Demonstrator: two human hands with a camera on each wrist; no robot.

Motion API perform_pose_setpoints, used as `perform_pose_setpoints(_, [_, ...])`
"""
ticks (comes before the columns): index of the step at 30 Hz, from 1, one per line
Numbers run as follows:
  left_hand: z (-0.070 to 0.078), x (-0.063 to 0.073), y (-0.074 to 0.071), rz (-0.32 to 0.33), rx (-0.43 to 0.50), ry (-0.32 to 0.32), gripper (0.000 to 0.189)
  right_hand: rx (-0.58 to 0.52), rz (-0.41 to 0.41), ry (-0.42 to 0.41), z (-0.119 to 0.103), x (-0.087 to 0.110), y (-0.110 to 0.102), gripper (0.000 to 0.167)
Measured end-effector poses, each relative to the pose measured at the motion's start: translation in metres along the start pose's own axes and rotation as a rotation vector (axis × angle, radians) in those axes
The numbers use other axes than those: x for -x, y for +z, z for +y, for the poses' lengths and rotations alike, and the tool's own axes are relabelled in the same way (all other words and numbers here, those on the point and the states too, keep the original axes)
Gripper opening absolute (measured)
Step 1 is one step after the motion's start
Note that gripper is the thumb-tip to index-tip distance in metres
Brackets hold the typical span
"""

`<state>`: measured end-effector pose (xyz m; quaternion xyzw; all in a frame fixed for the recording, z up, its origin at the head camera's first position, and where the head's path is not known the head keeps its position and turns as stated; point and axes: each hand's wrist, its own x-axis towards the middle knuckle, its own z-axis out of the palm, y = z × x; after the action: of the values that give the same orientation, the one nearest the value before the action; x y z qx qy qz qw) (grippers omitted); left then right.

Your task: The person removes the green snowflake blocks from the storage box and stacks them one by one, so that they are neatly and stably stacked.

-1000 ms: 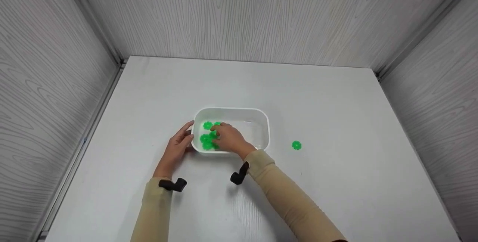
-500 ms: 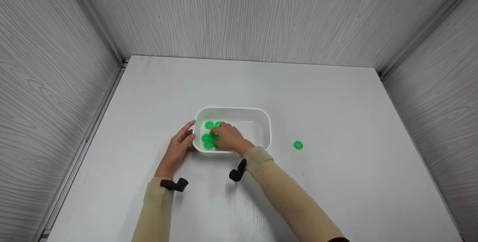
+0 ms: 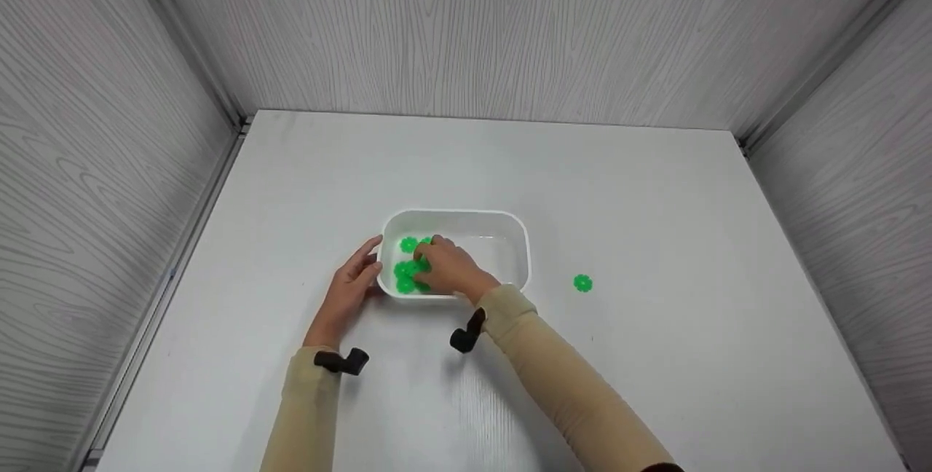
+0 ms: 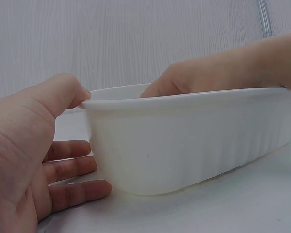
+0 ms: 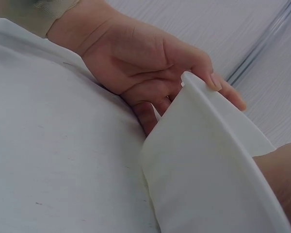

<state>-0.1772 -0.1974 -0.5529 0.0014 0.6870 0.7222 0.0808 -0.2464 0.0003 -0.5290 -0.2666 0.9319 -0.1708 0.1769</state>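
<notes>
A white plastic tub point(image 3: 466, 210) stands near the middle of the table, with several green flower-shaped discs point(image 3: 405, 285) in its left half. At the tub's left end is my left hand point(image 3: 346, 299). Its thumb rests on the rim in the left wrist view, while the other fingers lie fairly straight against the outer wall. My right hand point(image 3: 449, 269) reaches over the near rim, fingers curled down around a green flower-shaped disc point(image 3: 421, 264) among the others. The tub wall hides its fingertips in both wrist views.
One more green flower-shaped disc point(image 3: 582, 282) lies on the white table point(image 3: 655, 355), to the right of the tub. Grey wood-grain panels point(image 3: 466, 35) enclose the table at the back and both sides.
My right fingers have shifted slightly among the discs, and some discs at the fingertips have moved a little. The left hand and the tub stay in place.
</notes>
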Motion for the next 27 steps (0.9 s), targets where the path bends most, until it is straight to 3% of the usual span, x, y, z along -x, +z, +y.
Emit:
perform_pose_setpoints(4, [-0.006, -0.002, -0.002, 0.010, 0.014, -0.003, 0.048, -0.023, 0.021, 0.006, 0.002, 0.002, -0.004, 0.038])
perform_pose_setpoints(11, [-0.018, -0.008, -0.005, 0.031, -0.042, 0.026, 0.046, -0.095, 0.060, 0.011, 0.007, 0.007, -0.008, 0.037])
perform_pose_setpoints(20, [-0.019, -0.008, -0.005, 0.032, -0.030, 0.049, 0.047, -0.154, 0.107, -0.023, 0.016, 0.019, -0.010, 0.033])
perform_pose_setpoints(27, [-0.015, -0.007, -0.004, 0.021, -0.028, 0.016, 0.046, -0.211, 0.135, -0.021, 0.026, 0.029, -0.011, 0.035])
